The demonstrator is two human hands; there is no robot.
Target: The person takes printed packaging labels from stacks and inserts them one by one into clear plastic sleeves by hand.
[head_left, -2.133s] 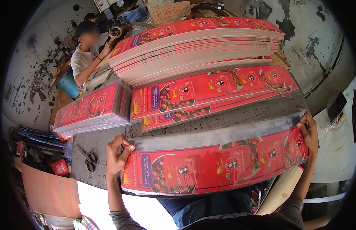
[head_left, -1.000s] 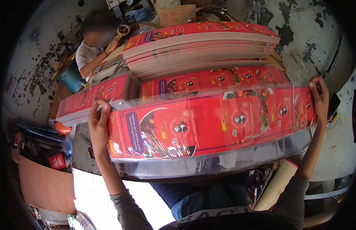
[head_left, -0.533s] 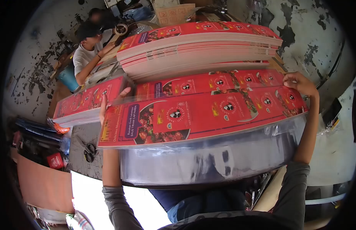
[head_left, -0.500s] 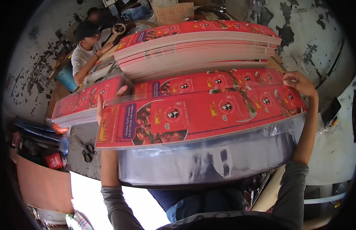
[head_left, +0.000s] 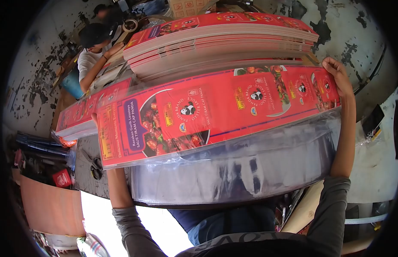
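Observation:
A long red printed panel (head_left: 224,107) in clear plastic is raised above the table, tilted up to the right. My right hand (head_left: 336,73) pinches its upper right corner. At the left end, my left hand (head_left: 95,116) is mostly behind the panel; only a fingertip shows, so its grip is hidden. Beneath the panel, nearer to me, lie clear plastic sleeves (head_left: 233,171). Behind it stands a tall stack of red panels (head_left: 220,43). A lower stack of sleeved panels (head_left: 87,107) is to the left.
Black-handled scissors (head_left: 95,168) lie on the dark table (head_left: 85,182) at the left. A co-worker in a white shirt (head_left: 88,66) sits at the back left, near a tape roll (head_left: 130,25); another person (head_left: 108,16) is behind. A blue bucket (head_left: 72,85) stands beside the co-worker.
The first panel I held has given way to a panel above clear sleeves. Since half a second ago, this panel has risen and come closer, and my right hand has moved up.

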